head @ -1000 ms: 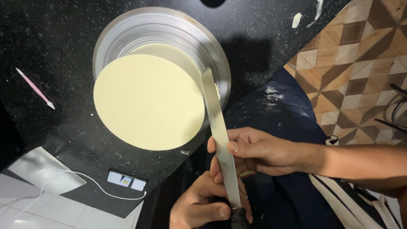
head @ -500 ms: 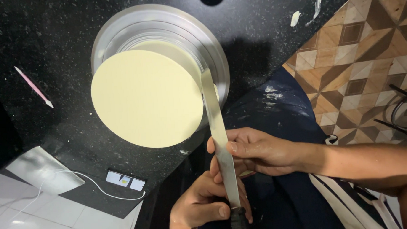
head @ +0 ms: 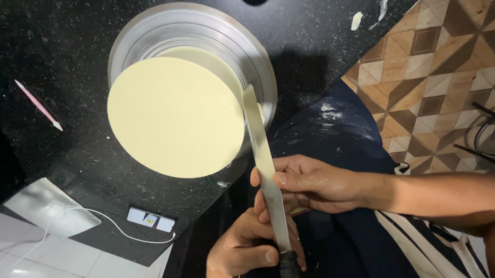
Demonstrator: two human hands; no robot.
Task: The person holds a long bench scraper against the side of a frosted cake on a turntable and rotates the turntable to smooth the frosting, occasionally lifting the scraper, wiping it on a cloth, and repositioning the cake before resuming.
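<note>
Countertop (head: 43,42), black speckled stone, carries at far left a thin pink stick tool (head: 38,105) lying loose, well apart from the work. Below it a white cable (head: 89,215) runs to a small device (head: 150,219) at the counter's edge. Centre: a pale cream frosted cake (head: 175,115), round and flat-topped, sits on a metal turntable (head: 255,66). A long palette knife (head: 262,160), smeared with cream, stands nearly upright against the cake's right side, blade flat to the frosting. Left hand (head: 246,247), low in the frame, is closed round the blade just above the dark handle (head: 291,268), thumb laid over the front. Right hand (head: 310,183) comes in from the right with the forearm nearly level; its fingers curl round the blade higher up, thumb pressed on the blade face, steadying it. Both hands are fully closed on the knife, wrists held close together. Risks, as a judgement: the cake overhangs toward the counter's edge in this view, and any tilt of the blade could gouge the smooth side or raise a ridge at the top rim; hard sideways pressure might shift the cake on its stand. Far right, smears of frosting (head: 370,14) mark the counter, with patterned floor tiles (head: 449,52) beyond.
</note>
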